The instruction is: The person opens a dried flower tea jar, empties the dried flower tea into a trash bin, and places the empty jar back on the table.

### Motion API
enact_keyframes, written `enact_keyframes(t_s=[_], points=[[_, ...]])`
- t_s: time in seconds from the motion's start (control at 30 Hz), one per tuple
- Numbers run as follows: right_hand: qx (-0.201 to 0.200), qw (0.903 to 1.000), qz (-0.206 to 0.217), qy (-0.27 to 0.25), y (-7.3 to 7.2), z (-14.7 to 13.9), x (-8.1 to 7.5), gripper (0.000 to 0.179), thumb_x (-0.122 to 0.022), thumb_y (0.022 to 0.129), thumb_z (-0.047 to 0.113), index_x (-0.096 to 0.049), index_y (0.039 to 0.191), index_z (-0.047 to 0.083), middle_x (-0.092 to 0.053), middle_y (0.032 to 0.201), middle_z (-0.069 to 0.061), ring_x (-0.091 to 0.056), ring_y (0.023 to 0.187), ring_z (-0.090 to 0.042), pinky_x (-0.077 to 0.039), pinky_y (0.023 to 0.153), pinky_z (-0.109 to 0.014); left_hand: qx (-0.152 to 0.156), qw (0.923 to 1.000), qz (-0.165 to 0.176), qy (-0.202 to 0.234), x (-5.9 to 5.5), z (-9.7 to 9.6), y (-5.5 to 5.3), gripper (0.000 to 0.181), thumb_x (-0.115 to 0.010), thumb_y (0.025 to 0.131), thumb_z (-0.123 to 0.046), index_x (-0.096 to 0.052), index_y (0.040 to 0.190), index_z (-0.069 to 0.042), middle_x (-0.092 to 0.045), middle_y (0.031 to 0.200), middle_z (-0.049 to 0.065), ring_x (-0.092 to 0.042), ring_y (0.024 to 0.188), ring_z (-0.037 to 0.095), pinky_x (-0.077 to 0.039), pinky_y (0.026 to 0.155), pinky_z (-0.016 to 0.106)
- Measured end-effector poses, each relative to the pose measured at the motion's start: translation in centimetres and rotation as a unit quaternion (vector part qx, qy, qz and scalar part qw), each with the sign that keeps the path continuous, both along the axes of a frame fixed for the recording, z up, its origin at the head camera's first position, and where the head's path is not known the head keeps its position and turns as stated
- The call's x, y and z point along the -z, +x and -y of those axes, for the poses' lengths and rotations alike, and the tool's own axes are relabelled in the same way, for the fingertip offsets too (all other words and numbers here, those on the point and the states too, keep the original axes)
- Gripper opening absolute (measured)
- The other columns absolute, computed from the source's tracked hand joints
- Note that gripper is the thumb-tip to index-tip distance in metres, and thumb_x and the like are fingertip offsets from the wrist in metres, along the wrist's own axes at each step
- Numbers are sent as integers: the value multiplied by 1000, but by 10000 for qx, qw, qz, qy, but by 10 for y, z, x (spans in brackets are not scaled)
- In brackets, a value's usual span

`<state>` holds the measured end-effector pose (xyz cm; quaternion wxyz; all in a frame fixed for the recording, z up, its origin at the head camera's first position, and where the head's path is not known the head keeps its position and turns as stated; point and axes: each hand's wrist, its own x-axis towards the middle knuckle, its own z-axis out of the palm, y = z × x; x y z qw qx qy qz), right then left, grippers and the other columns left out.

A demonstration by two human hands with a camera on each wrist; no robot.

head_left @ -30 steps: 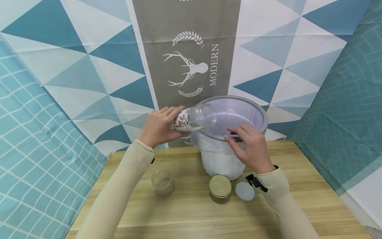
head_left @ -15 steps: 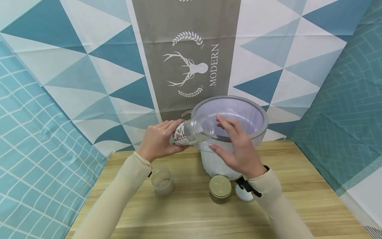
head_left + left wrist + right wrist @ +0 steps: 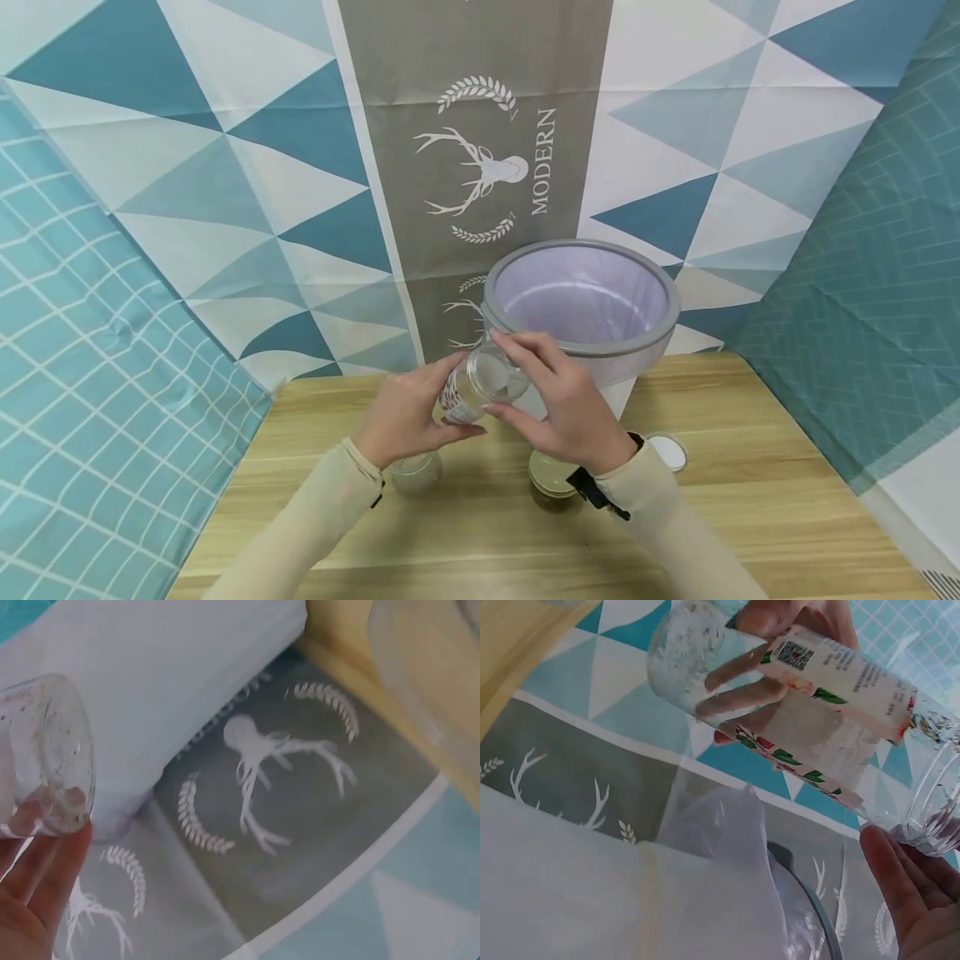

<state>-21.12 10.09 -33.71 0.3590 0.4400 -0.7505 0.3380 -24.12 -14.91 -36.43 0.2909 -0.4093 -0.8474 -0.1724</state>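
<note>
My left hand (image 3: 412,417) grips a clear glass jar (image 3: 465,392) with a floral label round its body. The jar lies tilted in front of the bin, its open mouth toward my right hand (image 3: 558,400). My right thumb and fingers span the jar's mouth; in the right wrist view the fingers (image 3: 907,885) are at its threaded neck. Small flecks cling inside the jar (image 3: 780,712) near its base and neck. In the left wrist view, left fingertips (image 3: 64,870) reach under the jar's base (image 3: 67,750).
A bin (image 3: 585,346) with a grey rim and pale purple liner stands at the back wall. On the wooden table (image 3: 465,542) are a clear cup (image 3: 416,477), a gold-lidded jar (image 3: 547,475) partly behind my right wrist, and a round white disc (image 3: 667,452).
Both hands have come down toward me from the bin's rim with the jar. My right hand has moved left from the bin onto the jar's mouth. The white disc shows farther right.
</note>
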Motion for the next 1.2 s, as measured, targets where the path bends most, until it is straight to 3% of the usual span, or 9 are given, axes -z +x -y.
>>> enact_keyframes(t_s=[0.1,0.27,0.43,0.67,0.8,1.2], points=[[-27,10000,-59,73,0,4,3,70,-62,100,48,-52,148,-2,-61,133,-14,-65,113,-23,-57,92,-34,54,9983,568,71,11,1,7,99,-89,72,-58,-47,150,-14,-75,115,1,-74,90,14,-62,73,33],[34,9996,8,293,2,10,13,68,-67,98,47,-53,148,3,-62,130,-11,-65,108,-19,-56,88,-31,86,9889,1452,299,29,5,14,86,-83,81,-58,-47,151,-21,-70,125,-5,-71,105,12,-61,84,34],[82,9978,276,591,1,15,26,68,-77,93,40,-55,148,5,-62,128,-9,-65,107,-18,-57,86,-29,197,9801,1930,431,45,8,16,80,-85,83,-49,-50,149,-21,-65,130,-7,-67,115,13,-59,94,39],[263,9907,786,1078,-2,19,41,63,-78,93,38,-59,144,6,-62,127,-5,-67,109,-16,-58,90,-29,437,9705,2303,565,56,9,18,90,-86,84,-40,-38,157,-20,-69,125,-3,-69,110,13,-60,91,38],[346,9832,1215,1318,-5,21,48,64,-77,93,39,-58,145,8,-62,130,-3,-66,114,-16,-57,94,-31,433,9661,2444,713,58,9,16,84,-87,83,-33,-43,153,-17,-70,122,-2,-68,109,13,-59,92,35],[442,9719,1688,1580,-10,32,66,65,-78,92,41,-59,144,9,-62,127,-4,-66,104,-15,-58,89,-33,-2,9658,2542,511,67,15,14,76,-91,79,-30,-54,144,-15,-72,117,-3,-68,100,10,-59,88,37]])
